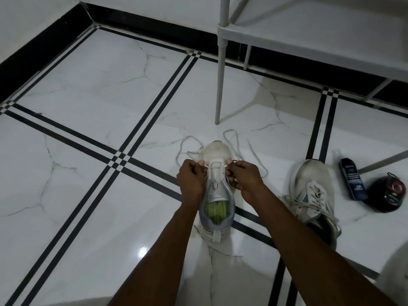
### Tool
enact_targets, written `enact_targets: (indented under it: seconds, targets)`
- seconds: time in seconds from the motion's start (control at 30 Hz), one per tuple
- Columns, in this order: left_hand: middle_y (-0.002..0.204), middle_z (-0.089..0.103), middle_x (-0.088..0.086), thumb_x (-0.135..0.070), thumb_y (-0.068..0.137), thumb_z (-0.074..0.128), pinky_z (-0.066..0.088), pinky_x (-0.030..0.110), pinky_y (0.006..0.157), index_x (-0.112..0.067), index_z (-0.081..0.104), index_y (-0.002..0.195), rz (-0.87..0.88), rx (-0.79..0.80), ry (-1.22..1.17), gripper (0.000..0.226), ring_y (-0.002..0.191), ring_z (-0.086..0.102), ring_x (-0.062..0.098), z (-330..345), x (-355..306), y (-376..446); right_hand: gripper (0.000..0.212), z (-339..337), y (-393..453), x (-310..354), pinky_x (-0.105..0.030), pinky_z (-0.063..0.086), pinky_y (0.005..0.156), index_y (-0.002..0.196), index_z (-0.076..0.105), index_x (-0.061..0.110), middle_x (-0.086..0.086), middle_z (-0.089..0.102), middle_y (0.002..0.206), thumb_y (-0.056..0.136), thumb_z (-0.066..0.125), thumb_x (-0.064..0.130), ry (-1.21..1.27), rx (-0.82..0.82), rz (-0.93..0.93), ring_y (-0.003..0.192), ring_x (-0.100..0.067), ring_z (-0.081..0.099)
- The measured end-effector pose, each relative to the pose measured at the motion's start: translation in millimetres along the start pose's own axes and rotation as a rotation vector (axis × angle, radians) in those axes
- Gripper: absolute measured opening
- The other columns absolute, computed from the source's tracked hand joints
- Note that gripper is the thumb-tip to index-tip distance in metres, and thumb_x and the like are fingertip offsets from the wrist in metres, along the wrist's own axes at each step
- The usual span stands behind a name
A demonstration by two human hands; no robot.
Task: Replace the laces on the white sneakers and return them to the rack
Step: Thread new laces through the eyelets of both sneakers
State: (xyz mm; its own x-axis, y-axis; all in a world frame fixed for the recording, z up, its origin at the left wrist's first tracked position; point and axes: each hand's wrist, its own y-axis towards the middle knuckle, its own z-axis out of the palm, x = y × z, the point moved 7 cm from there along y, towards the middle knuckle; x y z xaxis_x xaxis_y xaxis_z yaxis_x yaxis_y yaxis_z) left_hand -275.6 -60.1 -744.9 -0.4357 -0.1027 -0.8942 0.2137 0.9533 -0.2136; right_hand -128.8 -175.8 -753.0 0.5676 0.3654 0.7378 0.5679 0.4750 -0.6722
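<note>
The fingers of the left hand (191, 180) are curled and pinched on the lace (231, 138) at the left side of the sneaker (217, 186), near the lowest eyelets, while the fingers of the right hand (245, 178) are curled on the same lace at the right side; exactly which eyelet each end has entered cannot be told. The sneaker is set on the floor, toe pointing away, with only the first bar of lace laid across the front and the rest of the tongue bare, so the lacing is judged to be at its beginning. The two free ends are looped loosely on the tiles around the toe. For this step to be done well, both ends should be drawn to equal length before the first cross is made, the lace kept flat and untwisted, and the shoe steadied so that it is not slid on the glossy surface. A second sneaker (313, 195), laced, is lain to the right, well apart, with a cleaner bottle (353, 182) and a dark round brush (388, 193) beyond it. The floor (88, 85) is of polished white marble tile crossed by black inlay lines, bounded by a black skirting, and a white rack (287, 34) is stood on thin legs just past the shoe.
</note>
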Motion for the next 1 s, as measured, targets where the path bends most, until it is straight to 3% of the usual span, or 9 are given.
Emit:
enact_targets:
  seconds: [0.2,0.53,0.83,1.0]
  targets:
    - [0.085,0.071,0.006,-0.024,0.104,0.053,0.057,0.033,0.074,-0.006,0.056,0.095,0.028,-0.018,0.038,0.021,0.080,0.070,0.017,0,-5,-2,0.023,0,0,0,-0.024,0.048,0.055,0.094,0.070,0.003,-0.007,0.063,0.069,0.090,0.073,0.025,0.020,-0.018,0.018,0.050,-0.011,0.050]
    - [0.089,0.070,0.008,-0.022,0.106,0.048,0.060,0.041,0.073,-0.007,0.053,0.099,0.088,-0.015,0.091,0.017,0.081,0.070,0.022,0,-6,-3,0.019,1,3,-3,-0.021,0.046,0.050,0.087,0.069,0.008,-0.006,0.063,0.068,0.090,0.073,0.026,-0.001,-0.039,0.001,0.047,-0.009,0.049]
    - [0.085,0.069,0.008,-0.024,0.105,0.052,0.050,0.026,0.065,-0.007,0.057,0.096,0.075,0.019,0.063,0.019,0.079,0.068,0.021,1,-8,-4,0.021,1,3,-1,-0.027,0.047,0.055,0.087,0.069,0.007,-0.006,0.061,0.068,0.092,0.070,0.027,-0.041,-0.037,-0.028,0.049,-0.011,0.048]
    - [0.087,0.070,0.009,-0.030,0.105,0.051,0.054,0.038,0.072,-0.007,0.056,0.097,0.062,0.088,0.020,0.025,0.082,0.068,0.024,1,-13,-4,0.024,8,-1,16,-0.031,0.047,0.059,0.082,0.069,0.009,-0.005,0.060,0.068,0.095,0.065,0.029,-0.101,-0.019,-0.108,0.055,-0.014,0.050]
